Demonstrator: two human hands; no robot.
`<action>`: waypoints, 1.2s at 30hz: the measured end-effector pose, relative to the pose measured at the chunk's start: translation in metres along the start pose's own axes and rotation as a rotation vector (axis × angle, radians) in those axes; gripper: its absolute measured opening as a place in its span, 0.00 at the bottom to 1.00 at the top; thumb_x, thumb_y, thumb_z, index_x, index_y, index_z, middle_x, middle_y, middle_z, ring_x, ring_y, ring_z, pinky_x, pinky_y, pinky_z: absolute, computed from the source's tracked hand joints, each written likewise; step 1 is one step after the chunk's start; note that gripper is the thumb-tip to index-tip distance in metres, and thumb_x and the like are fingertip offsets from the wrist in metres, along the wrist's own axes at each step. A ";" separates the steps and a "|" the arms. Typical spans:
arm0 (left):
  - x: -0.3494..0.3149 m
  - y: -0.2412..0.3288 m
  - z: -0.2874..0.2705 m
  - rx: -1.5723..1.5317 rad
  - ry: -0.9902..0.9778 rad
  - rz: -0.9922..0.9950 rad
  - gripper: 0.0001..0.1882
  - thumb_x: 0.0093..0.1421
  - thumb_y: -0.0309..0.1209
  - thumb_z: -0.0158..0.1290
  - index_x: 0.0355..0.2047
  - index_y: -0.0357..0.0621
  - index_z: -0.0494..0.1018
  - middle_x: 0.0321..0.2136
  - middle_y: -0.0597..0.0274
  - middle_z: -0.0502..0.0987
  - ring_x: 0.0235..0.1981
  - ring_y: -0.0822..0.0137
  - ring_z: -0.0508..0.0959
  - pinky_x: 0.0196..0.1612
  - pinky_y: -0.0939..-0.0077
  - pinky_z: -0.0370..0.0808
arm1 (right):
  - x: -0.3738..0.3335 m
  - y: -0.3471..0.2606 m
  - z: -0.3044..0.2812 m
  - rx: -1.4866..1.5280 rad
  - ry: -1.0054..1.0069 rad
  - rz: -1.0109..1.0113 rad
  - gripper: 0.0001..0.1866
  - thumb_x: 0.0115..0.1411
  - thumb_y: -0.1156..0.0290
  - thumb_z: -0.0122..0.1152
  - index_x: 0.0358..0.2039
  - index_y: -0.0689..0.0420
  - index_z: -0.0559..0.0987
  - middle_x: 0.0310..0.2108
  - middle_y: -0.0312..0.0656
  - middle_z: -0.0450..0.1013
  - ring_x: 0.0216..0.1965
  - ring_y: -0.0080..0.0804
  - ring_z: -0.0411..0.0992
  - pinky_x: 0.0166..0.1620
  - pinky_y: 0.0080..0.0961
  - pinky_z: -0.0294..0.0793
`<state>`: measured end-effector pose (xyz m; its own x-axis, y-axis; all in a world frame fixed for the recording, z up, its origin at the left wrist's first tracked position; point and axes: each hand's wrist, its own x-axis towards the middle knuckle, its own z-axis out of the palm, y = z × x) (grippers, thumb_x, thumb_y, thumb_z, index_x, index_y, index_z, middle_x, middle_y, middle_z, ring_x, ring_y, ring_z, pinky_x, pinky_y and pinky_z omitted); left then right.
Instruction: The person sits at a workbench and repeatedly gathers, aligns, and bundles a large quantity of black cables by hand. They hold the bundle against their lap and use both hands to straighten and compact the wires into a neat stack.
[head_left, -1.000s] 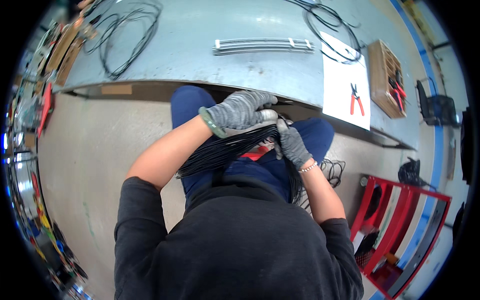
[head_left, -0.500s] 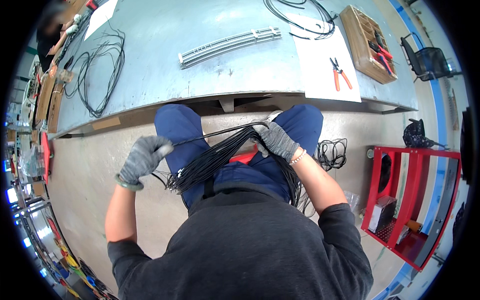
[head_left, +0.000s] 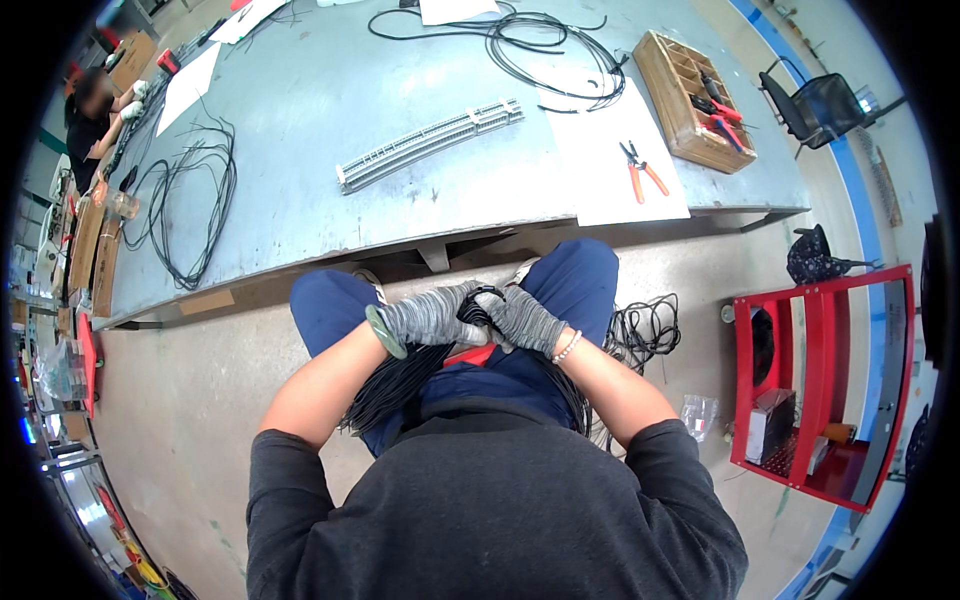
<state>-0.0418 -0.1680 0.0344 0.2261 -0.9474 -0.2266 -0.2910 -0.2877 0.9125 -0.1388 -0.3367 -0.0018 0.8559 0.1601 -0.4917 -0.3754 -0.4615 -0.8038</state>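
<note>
A thick bundle of black cables [head_left: 392,388] lies across my lap, its loose ends hanging over my left thigh and the rest trailing down on the right. My left hand [head_left: 432,314], in a grey knit glove, is closed around the bundle near its bend. Right beside it, my gloved right hand [head_left: 527,320] grips the same bundle, with the two hands touching between my knees. A short stretch of black cable shows between the gloves. Something red shows on the seat below them, and the fingertips are partly hidden.
Ahead stands a metal table [head_left: 290,140] holding grey slotted rails [head_left: 430,145], orange-handled wire strippers [head_left: 642,175], cable coils [head_left: 190,205] and a wooden tool box [head_left: 690,100]. A red cart [head_left: 815,385] stands at right. More cable [head_left: 645,330] lies on the floor. A co-worker [head_left: 92,115] works far left.
My left hand has come right, from pulling a single cable out to the side, to join my right hand on the bundle. The view has shifted slightly.
</note>
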 end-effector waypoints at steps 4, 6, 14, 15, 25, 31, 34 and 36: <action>0.000 -0.013 0.015 -0.198 0.090 -0.199 0.28 0.57 0.30 0.56 0.57 0.41 0.61 0.39 0.60 0.74 0.36 0.72 0.72 0.40 0.77 0.70 | -0.009 -0.012 -0.003 0.143 0.088 0.044 0.22 0.67 0.56 0.40 0.40 0.62 0.76 0.16 0.48 0.72 0.15 0.33 0.72 0.20 0.30 0.73; -0.001 -0.014 0.018 -0.336 0.125 -0.135 0.30 0.57 0.32 0.56 0.58 0.40 0.61 0.44 0.59 0.72 0.42 0.70 0.70 0.46 0.75 0.67 | -0.008 -0.019 -0.009 -0.018 0.112 -0.019 0.20 0.67 0.58 0.41 0.40 0.61 0.76 0.19 0.50 0.74 0.20 0.38 0.75 0.27 0.32 0.75; 0.001 -0.019 0.004 -0.611 0.047 -0.061 0.33 0.54 0.39 0.60 0.56 0.38 0.63 0.43 0.61 0.74 0.37 0.74 0.74 0.42 0.78 0.73 | -0.064 -0.053 -0.041 -0.240 0.231 -0.513 0.11 0.60 0.66 0.57 0.37 0.61 0.76 0.26 0.47 0.73 0.34 0.41 0.75 0.37 0.33 0.71; -0.003 -0.014 0.002 -0.646 0.048 -0.092 0.29 0.54 0.36 0.60 0.55 0.39 0.65 0.35 0.66 0.74 0.26 0.80 0.70 0.30 0.84 0.71 | -0.069 -0.063 -0.041 -0.198 0.057 -0.370 0.12 0.63 0.65 0.53 0.37 0.61 0.77 0.24 0.42 0.72 0.28 0.32 0.72 0.35 0.26 0.70; -0.010 0.006 -0.001 -1.164 -0.047 -0.025 0.31 0.54 0.49 0.56 0.52 0.42 0.69 0.41 0.63 0.75 0.40 0.73 0.73 0.43 0.81 0.71 | -0.058 -0.025 -0.035 0.218 -0.120 -0.128 0.15 0.66 0.62 0.47 0.35 0.59 0.77 0.22 0.38 0.74 0.24 0.27 0.72 0.32 0.24 0.72; -0.006 -0.010 0.003 -0.732 0.024 0.086 0.30 0.57 0.47 0.56 0.53 0.39 0.68 0.42 0.62 0.75 0.41 0.74 0.72 0.46 0.80 0.70 | -0.041 -0.050 -0.045 -0.376 -0.039 -0.323 0.12 0.62 0.64 0.49 0.32 0.59 0.77 0.26 0.49 0.74 0.29 0.47 0.72 0.36 0.36 0.71; -0.008 -0.010 0.002 -0.569 0.005 0.117 0.34 0.57 0.50 0.56 0.56 0.38 0.64 0.48 0.59 0.73 0.50 0.69 0.70 0.56 0.72 0.66 | -0.030 -0.051 -0.050 -0.481 0.024 -0.348 0.12 0.60 0.64 0.49 0.31 0.59 0.76 0.27 0.53 0.73 0.32 0.52 0.72 0.37 0.39 0.71; -0.006 -0.022 0.006 -0.486 0.072 0.126 0.34 0.58 0.49 0.55 0.57 0.37 0.63 0.50 0.57 0.72 0.53 0.66 0.69 0.58 0.70 0.63 | -0.027 -0.046 -0.048 -0.491 0.081 -0.431 0.12 0.61 0.67 0.48 0.27 0.59 0.76 0.26 0.52 0.72 0.30 0.49 0.71 0.36 0.37 0.70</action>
<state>-0.0425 -0.1571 0.0130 0.2855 -0.9536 -0.0957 0.1422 -0.0566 0.9882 -0.1272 -0.3615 0.0648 0.9248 0.3619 -0.1177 0.1962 -0.7183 -0.6675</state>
